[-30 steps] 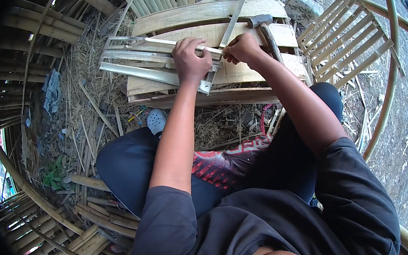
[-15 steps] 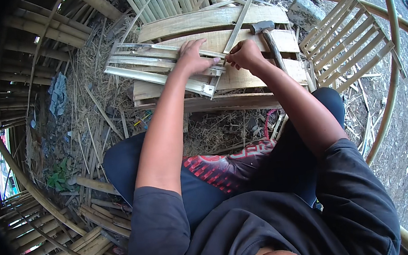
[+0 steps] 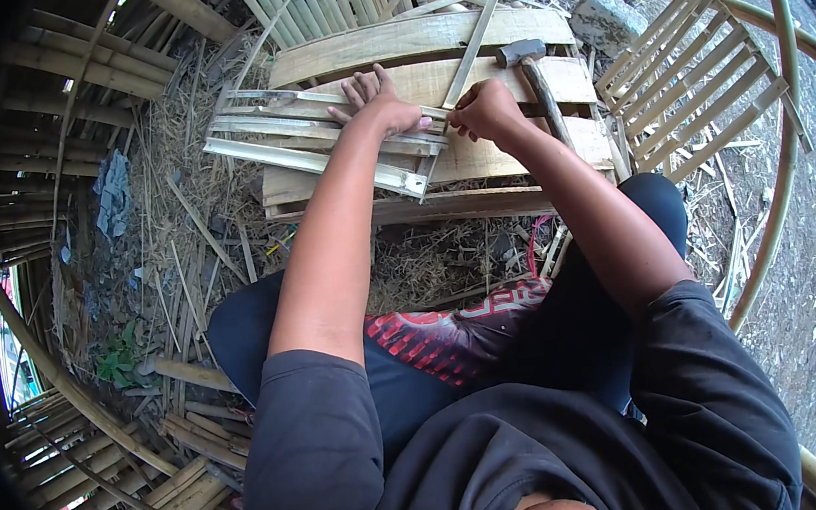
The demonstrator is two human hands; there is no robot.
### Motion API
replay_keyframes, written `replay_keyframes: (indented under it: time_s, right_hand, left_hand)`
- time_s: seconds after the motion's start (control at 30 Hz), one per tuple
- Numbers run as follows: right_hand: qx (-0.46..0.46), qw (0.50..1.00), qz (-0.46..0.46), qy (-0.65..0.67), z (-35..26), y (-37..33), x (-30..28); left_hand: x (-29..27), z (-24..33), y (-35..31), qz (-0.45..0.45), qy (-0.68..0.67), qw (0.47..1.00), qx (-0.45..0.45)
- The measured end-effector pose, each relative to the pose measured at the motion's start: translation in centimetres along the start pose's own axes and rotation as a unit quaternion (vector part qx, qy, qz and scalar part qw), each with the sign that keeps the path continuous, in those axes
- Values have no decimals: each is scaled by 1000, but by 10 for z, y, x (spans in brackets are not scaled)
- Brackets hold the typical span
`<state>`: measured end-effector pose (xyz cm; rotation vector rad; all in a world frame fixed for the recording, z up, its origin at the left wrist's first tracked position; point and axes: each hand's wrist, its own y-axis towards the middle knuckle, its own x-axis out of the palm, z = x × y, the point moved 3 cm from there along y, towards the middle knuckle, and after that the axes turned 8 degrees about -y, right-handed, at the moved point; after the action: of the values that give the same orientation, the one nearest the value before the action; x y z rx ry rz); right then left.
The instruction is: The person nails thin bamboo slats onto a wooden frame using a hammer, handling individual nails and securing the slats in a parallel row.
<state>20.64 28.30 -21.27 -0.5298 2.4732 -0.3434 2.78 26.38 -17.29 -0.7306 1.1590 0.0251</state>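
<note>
A partly assembled bamboo lattice (image 3: 308, 169) lies at a slant on the left half of a low plank bench (image 3: 518, 157). My left hand (image 3: 381, 107) rests over its upper slats, fingers spread and thumb close to the slat ends. Beside it, my right hand (image 3: 487, 113) is closed in a pinch at the slat ends, where a long thin bamboo strip (image 3: 477, 41) crosses them. Whatever the right fingertips hold is too small and hidden to make out. Right of that hand lies a hammer (image 3: 542, 89), its head toward the far side.
Another slatted bamboo panel (image 3: 696, 86) leans to the right of the bench, near a concrete block (image 3: 607, 16). Long bent bamboo poles (image 3: 790, 181) curve along the right side. Bamboo stalks (image 3: 329, 2) lie beyond the bench. Shavings and scraps (image 3: 193, 219) litter the ground at left.
My left hand has turned and its fingers have lifted and spread wider over the slats. The right hand stays pinched in nearly the same place.
</note>
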Motion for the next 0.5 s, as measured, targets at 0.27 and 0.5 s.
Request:
replay_keyframes:
  time_s: [0.27,0.5]
  right_hand:
    - [21,997,-13,-73,-9,-3,2]
    - [3,999,-16,-38,-3,-1,-2]
  left_hand:
    - [9,2,-4,33,20,999,23]
    - [5,13,-1,-1,77,997,-31]
